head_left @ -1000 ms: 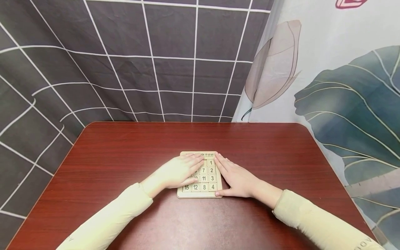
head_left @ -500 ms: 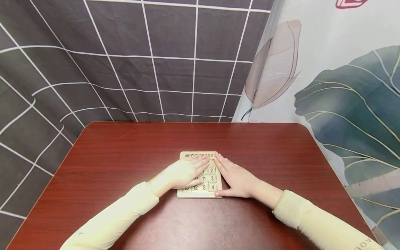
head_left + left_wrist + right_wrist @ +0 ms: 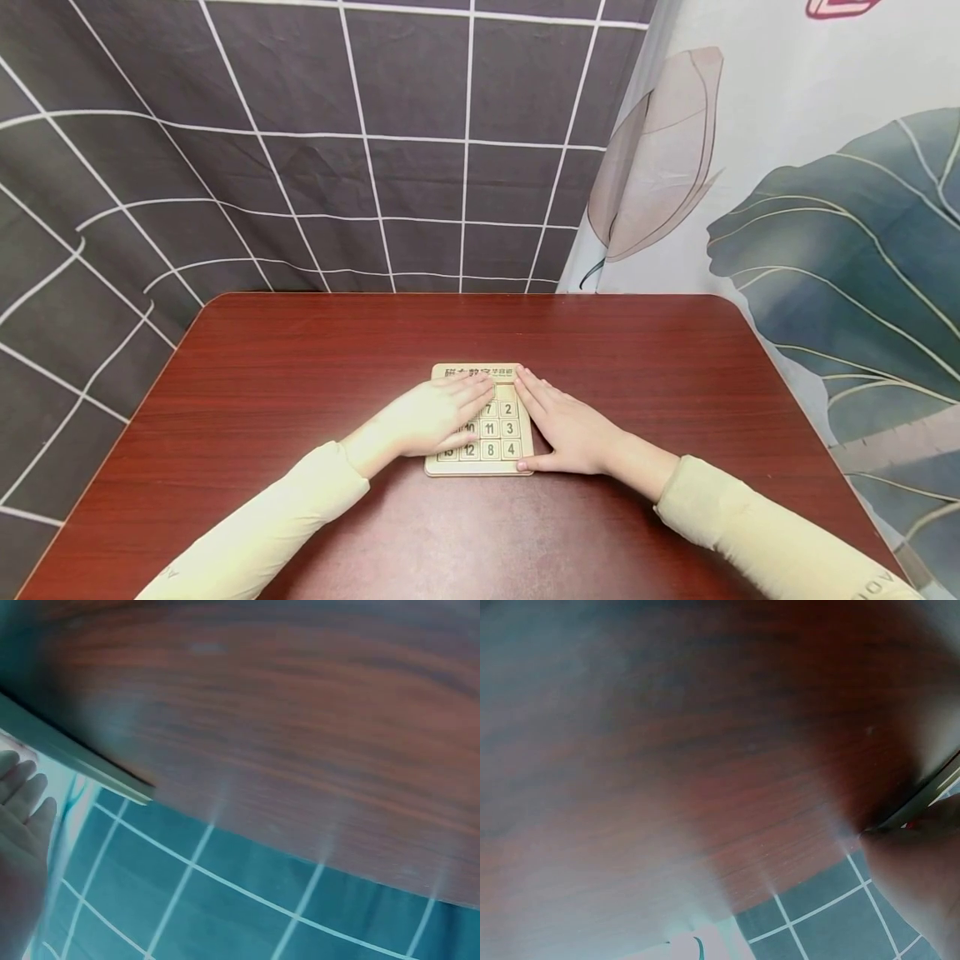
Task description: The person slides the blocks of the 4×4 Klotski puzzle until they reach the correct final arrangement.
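Observation:
A pale sliding number puzzle [image 3: 480, 469] lies flat on the table. My left hand [image 3: 423, 417] reaches over its left side with straight fingers, fingertips on the top row of tiles. That hand hides the left columns in part; 7, 2, 11, 3, 8 and 4 show at the right. The slot in the top right corner is bare. My right hand [image 3: 570, 429] braces the puzzle's right edge, fingers extended at the upper corner and thumb on the lower one. Each wrist view catches the puzzle's side only at its border, beside the left hand [image 3: 22, 847] and the right hand [image 3: 922, 862].
The reddish-brown wooden table [image 3: 315, 342] extends around the puzzle, with its far edge against a dark curtain [image 3: 412, 175] with white grid lines. On the right hangs a white curtain [image 3: 787, 83] with leaf prints.
My left hand moved right over the top right slot, then back left. Tile 1 has left that slot, which now shows bare. The right hand and the puzzle's frame stayed put.

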A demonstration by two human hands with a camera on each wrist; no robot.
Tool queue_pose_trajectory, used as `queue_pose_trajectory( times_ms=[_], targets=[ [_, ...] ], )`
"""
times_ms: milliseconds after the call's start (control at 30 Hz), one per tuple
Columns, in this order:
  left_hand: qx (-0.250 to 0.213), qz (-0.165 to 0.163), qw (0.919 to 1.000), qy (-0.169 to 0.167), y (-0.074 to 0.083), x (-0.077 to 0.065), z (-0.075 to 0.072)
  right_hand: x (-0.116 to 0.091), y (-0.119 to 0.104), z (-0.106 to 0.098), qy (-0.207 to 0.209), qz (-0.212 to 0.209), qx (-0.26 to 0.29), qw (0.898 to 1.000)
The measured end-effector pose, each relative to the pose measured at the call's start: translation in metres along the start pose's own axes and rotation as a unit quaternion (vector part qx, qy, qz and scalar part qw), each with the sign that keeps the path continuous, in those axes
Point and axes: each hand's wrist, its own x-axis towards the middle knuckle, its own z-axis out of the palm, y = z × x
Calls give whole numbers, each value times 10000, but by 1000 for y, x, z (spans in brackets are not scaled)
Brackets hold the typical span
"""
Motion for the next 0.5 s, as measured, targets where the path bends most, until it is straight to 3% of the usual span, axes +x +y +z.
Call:
queue_pose_trajectory(
  times_ms=[233, 500],
  targets=[
    [162, 485, 9987, -19, 13, 12, -6, 1, 1, 0, 42, -63, -61, 10000],
    [111, 363, 9991, -207, 14, 16, 0, 1, 0, 0, 9, -71, -111, 9999]
  ],
)
